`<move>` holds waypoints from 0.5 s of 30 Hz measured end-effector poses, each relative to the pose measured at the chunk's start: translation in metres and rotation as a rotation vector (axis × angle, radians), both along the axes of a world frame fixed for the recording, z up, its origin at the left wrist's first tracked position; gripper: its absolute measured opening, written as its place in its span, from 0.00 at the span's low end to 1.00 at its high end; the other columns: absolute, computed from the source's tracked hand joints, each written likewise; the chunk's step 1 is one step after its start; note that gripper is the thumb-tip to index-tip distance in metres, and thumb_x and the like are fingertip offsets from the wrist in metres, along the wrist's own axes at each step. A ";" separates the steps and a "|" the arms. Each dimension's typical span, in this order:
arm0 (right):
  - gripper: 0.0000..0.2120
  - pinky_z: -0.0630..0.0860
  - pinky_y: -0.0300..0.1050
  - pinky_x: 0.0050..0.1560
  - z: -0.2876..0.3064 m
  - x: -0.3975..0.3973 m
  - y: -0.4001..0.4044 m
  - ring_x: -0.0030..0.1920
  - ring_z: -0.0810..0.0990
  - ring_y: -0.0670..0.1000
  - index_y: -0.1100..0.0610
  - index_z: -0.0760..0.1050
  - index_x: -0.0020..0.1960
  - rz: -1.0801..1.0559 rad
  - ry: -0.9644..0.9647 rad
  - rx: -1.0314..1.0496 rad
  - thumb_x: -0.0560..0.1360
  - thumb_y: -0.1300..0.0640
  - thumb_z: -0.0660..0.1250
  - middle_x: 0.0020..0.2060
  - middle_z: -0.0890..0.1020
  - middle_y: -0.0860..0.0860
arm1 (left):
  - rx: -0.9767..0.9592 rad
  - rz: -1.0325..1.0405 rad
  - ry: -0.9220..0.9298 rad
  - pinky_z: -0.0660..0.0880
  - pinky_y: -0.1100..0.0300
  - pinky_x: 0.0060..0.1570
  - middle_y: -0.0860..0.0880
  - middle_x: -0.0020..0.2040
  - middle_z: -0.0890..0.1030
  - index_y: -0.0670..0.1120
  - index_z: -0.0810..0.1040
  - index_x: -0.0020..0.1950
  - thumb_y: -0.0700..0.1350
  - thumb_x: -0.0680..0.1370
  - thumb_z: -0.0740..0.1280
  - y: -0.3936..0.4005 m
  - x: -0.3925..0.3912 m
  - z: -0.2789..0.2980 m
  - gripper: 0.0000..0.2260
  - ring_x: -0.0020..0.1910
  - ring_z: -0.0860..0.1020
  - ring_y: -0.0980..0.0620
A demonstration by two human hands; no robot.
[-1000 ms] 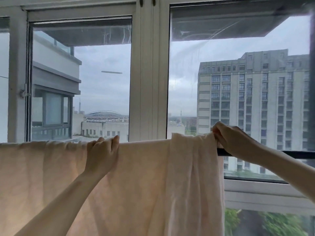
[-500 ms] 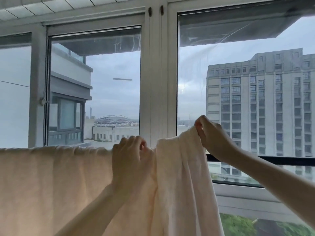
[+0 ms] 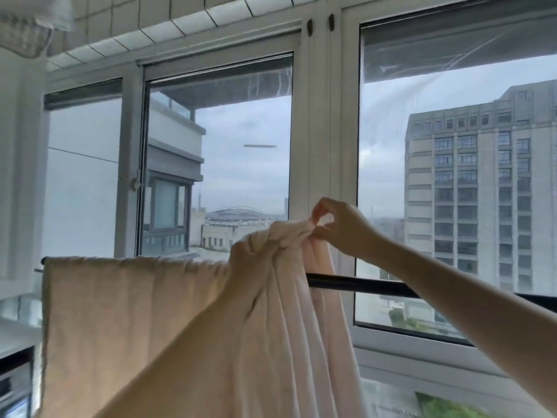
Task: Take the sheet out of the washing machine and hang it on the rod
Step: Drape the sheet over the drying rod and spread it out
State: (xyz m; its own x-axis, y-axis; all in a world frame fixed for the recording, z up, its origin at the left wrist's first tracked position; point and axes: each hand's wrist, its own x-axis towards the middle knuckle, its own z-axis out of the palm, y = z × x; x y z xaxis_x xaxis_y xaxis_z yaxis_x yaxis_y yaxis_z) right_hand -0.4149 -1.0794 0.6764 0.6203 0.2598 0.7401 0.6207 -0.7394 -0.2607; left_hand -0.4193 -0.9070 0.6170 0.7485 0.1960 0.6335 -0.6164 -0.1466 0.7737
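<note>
A pale pink sheet [image 3: 126, 312] hangs over a black rod [image 3: 361, 285] that runs across the window. Its left part drapes flat over the rod. Its right part is bunched and lifted above the rod. My left hand [image 3: 251, 257] grips the bunched folds from below. My right hand [image 3: 340, 226] pinches the top edge of the bunch with thumb and fingers. The rod is bare to the right of the sheet. No washing machine shows in the head view.
White window frames [image 3: 319, 146] stand close behind the rod, with tall buildings outside. A dark cabinet or appliance edge [image 3: 15, 375] sits at the lower left. Hanging fabric [image 3: 27, 28] shows at the top left corner.
Both hands have gathered the sheet's right part and lifted it off the rod. My left hand slid right along the rod; my right hand rose and now pinches the edge.
</note>
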 end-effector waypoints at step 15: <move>0.12 0.70 0.41 0.51 -0.044 0.038 0.077 0.50 0.78 0.53 0.62 0.83 0.43 0.094 -0.041 -0.361 0.73 0.52 0.71 0.47 0.83 0.55 | -0.046 -0.022 0.386 0.72 0.59 0.42 0.42 0.56 0.78 0.38 0.76 0.61 0.49 0.80 0.61 0.078 0.033 0.000 0.18 0.49 0.73 0.48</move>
